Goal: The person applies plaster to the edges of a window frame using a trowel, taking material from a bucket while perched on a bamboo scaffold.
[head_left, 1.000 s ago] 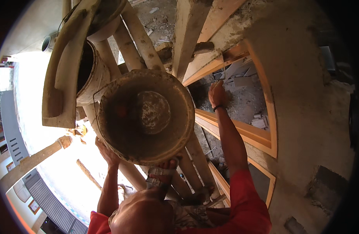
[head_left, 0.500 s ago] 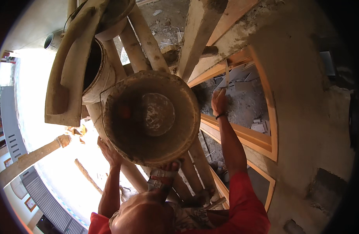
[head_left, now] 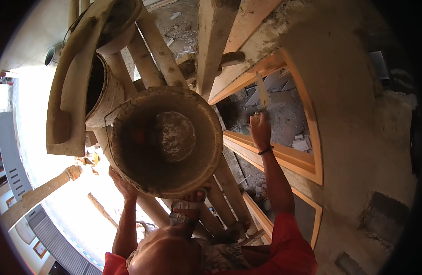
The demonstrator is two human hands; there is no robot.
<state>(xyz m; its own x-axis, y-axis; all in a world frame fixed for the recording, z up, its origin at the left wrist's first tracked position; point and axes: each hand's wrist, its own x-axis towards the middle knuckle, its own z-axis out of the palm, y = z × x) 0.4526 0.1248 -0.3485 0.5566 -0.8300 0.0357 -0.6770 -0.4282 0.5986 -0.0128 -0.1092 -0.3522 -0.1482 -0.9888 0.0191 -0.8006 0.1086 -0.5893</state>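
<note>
A large, crusted round bucket [head_left: 167, 137] with a wire handle rests on pale planks [head_left: 222, 197]. My left hand [head_left: 122, 183] grips its lower left side, fingers partly hidden behind the rim. To the right of the bucket, before a wooden window frame [head_left: 309, 114], my right hand [head_left: 261, 126] is closed on the handle of a narrow flat-bladed tool [head_left: 263, 89], its blade pointing up. My sandalled foot [head_left: 185, 211] shows just below the bucket. A second bucket [head_left: 114, 101] and a long wooden plastering float [head_left: 69, 91] with a raised handle lie at the upper left.
A third bucket [head_left: 121, 23] sits at the top. An upright timber [head_left: 213, 41] stands beside the plastered wall [head_left: 357, 128] on the right. Rubble [head_left: 181, 32] lies below the planks. A pole [head_left: 41, 192] crosses the bright area at left, where house fronts show.
My right hand has moved down toward me, and more of the tool's blade shows above it. My left hand stays at the bucket. The view has shifted slightly.
</note>
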